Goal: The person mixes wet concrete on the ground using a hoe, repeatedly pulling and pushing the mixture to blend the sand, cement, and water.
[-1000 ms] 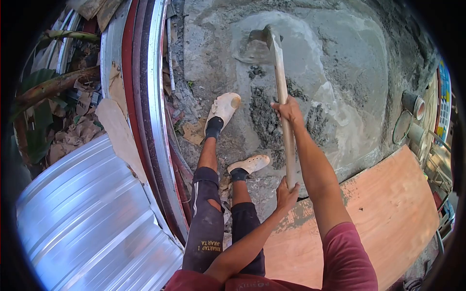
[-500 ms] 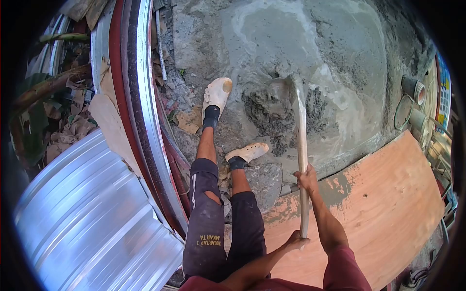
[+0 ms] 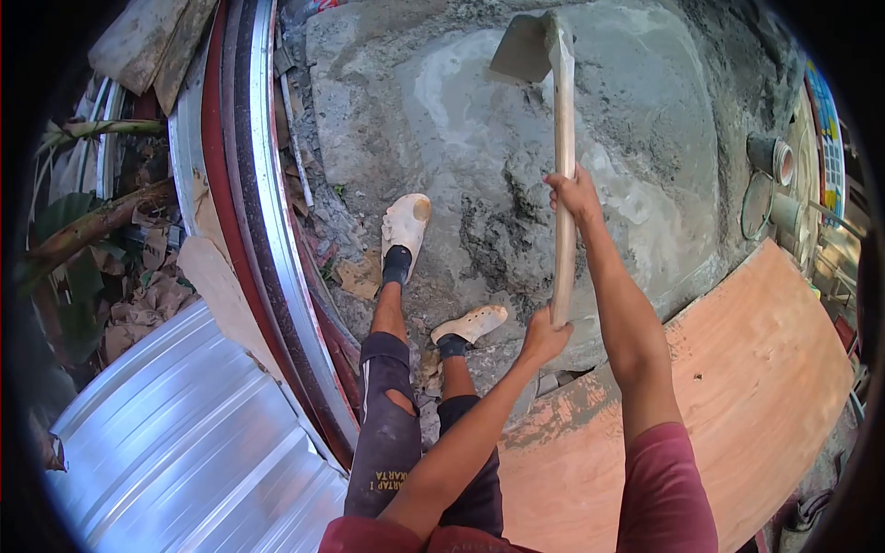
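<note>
1. The hoe (image 3: 562,166) has swung outward. Half a second ago its blade (image 3: 522,51) was dug into the wet cement (image 3: 636,120) near the shoes (image 3: 406,221). Now it is at the far side of the heap, farther out than a second ago.
2. The right hand (image 3: 576,192) was low beside the plywood sheet (image 3: 756,387). It has moved forward over the cement, gripping mid-handle.
3. The left hand (image 3: 544,336), on the handle's end, has come forward off the plywood to the heap's near edge.
4. Both arms, drawn in close half a second ago, now reach forward.
5. The dark, rough furrow (image 3: 489,230) the blade sat in now lies bare.
</note>
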Available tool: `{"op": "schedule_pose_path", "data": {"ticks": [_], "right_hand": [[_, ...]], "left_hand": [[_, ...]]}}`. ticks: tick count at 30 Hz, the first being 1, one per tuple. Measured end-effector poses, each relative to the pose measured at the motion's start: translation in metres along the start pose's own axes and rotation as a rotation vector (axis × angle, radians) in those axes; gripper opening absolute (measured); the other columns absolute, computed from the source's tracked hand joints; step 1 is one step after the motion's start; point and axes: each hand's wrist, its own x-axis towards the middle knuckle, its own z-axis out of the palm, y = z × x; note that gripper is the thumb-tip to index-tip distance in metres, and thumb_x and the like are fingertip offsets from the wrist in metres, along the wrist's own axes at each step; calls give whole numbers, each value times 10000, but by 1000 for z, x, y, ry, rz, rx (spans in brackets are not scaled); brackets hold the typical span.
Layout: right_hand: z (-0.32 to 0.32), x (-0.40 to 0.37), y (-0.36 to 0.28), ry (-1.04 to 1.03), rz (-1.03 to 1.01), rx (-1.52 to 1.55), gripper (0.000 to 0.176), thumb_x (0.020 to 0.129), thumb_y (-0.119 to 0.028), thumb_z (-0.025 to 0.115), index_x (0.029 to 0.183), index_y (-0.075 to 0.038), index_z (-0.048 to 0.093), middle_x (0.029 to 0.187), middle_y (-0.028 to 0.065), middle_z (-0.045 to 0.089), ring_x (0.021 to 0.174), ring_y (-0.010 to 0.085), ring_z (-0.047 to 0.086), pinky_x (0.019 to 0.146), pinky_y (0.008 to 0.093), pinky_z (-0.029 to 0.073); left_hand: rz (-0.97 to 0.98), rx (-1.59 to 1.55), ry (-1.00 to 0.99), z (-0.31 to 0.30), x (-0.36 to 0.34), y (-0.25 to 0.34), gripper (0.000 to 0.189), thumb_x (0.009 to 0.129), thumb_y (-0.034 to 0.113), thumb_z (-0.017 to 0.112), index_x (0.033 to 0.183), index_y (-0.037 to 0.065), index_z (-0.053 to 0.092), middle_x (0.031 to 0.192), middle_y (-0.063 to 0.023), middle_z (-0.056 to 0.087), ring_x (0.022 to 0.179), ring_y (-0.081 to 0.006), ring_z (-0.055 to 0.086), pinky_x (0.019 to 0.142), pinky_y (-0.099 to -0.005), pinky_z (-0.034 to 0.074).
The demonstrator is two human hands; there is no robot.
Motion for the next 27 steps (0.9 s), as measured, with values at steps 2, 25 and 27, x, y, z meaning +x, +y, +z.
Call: {"op": "schedule_pose_path", "data": {"ticks": [2, 25, 27], "right_hand": [[7, 49, -14, 0, -9, -168, 365, 775, -118, 681, 1053, 36, 502, 670, 91, 574, 508, 182, 565, 457, 346, 465], [-97, -304, 196, 131, 451, 73, 352, 760, 32, 599, 1087, -1, 473, 651, 67, 543, 435, 152, 513, 377, 306, 447], [-104, -351, 192, 178, 480, 100, 356, 736, 47, 586, 1076, 4, 489, 632, 68, 539, 420, 156, 498, 370, 308, 446]], "left_hand": [[-7, -137, 10, -11, 48, 33, 176, 813, 124, 654, 909, -14, 602, 708, -100, 622, 490, -157, 557, 458, -337, 454], [-373, -303, -434, 136, -258, -160, 261, 752, 108, 686, 952, -13, 570, 670, -53, 534, 554, -143, 548, 502, -341, 459], [-255, -312, -416, 158, -302, -175, 251, 747, 128, 689, 901, -11, 549, 646, -29, 495, 564, -141, 541, 510, -354, 443]]}}
